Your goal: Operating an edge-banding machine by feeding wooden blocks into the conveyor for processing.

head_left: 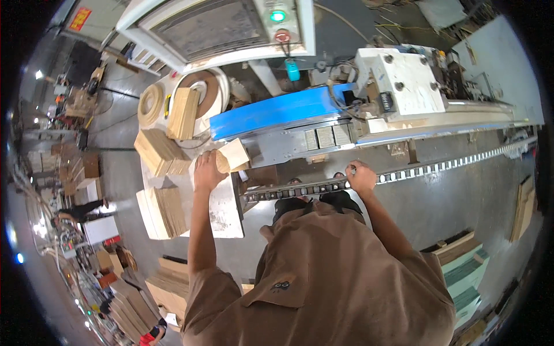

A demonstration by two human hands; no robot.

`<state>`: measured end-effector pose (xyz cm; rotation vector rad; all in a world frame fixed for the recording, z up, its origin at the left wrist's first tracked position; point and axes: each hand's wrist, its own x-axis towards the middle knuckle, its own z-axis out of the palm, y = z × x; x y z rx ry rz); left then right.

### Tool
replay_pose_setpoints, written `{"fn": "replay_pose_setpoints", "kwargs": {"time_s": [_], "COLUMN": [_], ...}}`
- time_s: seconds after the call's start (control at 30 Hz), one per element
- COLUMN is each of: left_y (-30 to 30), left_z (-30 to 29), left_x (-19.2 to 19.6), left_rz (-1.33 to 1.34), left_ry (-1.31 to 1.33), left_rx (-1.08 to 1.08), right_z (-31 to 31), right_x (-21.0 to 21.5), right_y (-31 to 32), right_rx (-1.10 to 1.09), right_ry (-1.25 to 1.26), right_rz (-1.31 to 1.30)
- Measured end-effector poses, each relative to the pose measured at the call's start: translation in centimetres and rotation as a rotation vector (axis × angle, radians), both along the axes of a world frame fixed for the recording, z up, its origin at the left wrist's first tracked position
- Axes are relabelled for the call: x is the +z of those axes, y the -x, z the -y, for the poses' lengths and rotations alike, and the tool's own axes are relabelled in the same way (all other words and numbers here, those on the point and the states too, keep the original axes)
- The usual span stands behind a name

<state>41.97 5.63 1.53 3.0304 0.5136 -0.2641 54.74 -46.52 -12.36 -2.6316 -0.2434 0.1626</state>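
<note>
While on the white table [228, 216], wood stacks [163, 212] left of both hands [210, 171].

Small board [235, 153] pale tan. Machine's long cover [277, 113] bright blue, boxy housing [412, 86] white. Lit button [277, 16] green; shirt [363, 277] brown.

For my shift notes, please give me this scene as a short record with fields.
Left hand: at pale wood pieces, fingers over their edge
Right hand: curled at the roller rail; grip unclear
White table: bears wooden stacks
Long blue panel: beyond the hands
Green light: lit, above a red button
</note>
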Motion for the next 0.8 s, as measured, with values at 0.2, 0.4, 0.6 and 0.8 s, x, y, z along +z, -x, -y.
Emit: {"fn": "replay_pose_setpoints", "kwargs": {"time_s": [0.2, 0.4, 0.6, 0.8], "left_y": [-6.3, -12.0, -14.1, -13.2], "left_z": [11.2, 19.7, 23.3, 21.6], "left_x": [0.0, -6.8, -9.8, -8.3], "left_rz": [0.196, 0.285, 0.646, 0.675], "left_ry": [0.157, 0.227, 0.151, 0.172], "left_rx": [-0.286, -0.389, -0.193, -0.185], "right_z": [-0.4, -0.5, -3.1, -6.8], "right_x": [0.4, 0.0, -1.3, 2.1], "right_y": [0.0, -0.1, -1.7, -2.6], "right_rx": [-0.019, -0.049, -0.274, -0.472], "right_ry": [0.041, -0.144, -1.024, -1.568], "right_rz": [0.003, -0.082, -0.53, -0.961]}}
